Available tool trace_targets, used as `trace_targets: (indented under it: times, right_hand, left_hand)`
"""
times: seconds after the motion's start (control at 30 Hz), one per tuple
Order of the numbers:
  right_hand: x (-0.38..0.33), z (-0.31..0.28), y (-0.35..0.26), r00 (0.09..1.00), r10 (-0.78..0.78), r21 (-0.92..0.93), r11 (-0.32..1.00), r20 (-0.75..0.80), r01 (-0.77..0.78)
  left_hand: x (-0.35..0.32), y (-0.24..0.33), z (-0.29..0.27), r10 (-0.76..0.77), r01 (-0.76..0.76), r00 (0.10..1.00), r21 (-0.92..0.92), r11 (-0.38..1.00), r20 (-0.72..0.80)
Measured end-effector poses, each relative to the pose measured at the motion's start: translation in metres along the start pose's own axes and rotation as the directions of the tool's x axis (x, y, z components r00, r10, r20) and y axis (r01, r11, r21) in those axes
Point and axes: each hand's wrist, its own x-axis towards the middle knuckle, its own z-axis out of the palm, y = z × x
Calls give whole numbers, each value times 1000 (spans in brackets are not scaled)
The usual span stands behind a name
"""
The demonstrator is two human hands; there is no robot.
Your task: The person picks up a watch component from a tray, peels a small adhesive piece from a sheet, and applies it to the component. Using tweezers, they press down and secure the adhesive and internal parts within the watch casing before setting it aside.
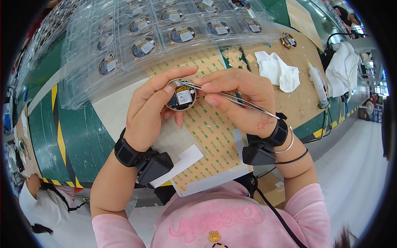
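My left hand is closed round the rim of a small round watch case, whose open side faces up. Inside it a silver-white battery, dark circuit parts and a bit of yellow film show. My right hand pinches a pair of metal tweezers. Their tips reach over the upper edge of the case, close to my left thumb and index finger. Whether the tips grip anything is too small to make out. Beneath both hands lies a tan adhesive sheet with green print, on top of pale paper.
Clear plastic trays holding several similar round cases fill the far side of the green table. To the right, a brown board carries white cloths, another round case and a white dispenser. Small tan pieces lie beyond my right hand.
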Motion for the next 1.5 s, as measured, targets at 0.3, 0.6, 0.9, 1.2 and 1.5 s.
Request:
trace_targets:
  times: [0.3, 0.6, 0.9, 1.2, 1.5]
  right_hand:
    - [2, 0, -7, 1000, -12, -105, 994, 10, 13]
    - [-1, 2, -9, 998, 54, 68, 996, -19, -52]
    - [9, -3, -36, 990, 6, 103, 995, -144, 10]
    - [20, -51, -134, 886, 115, 239, 971, -449, -4]
    - [-2, -130, -194, 803, 289, 339, 934, -522, -116]
  left_hand:
    - [0, 2, -1, 3, -4, 1000, 8, 1000, 24]
    - [-4, 6, -1, 26, -26, 996, -7, 1000, 87]
    - [-10, 38, 9, -9, 7, 994, 20, 1000, 106]
    - [-32, 110, 75, 208, -212, 977, 94, 973, 57]
    - [-47, 180, 172, 110, -93, 992, 226, 970, -60]
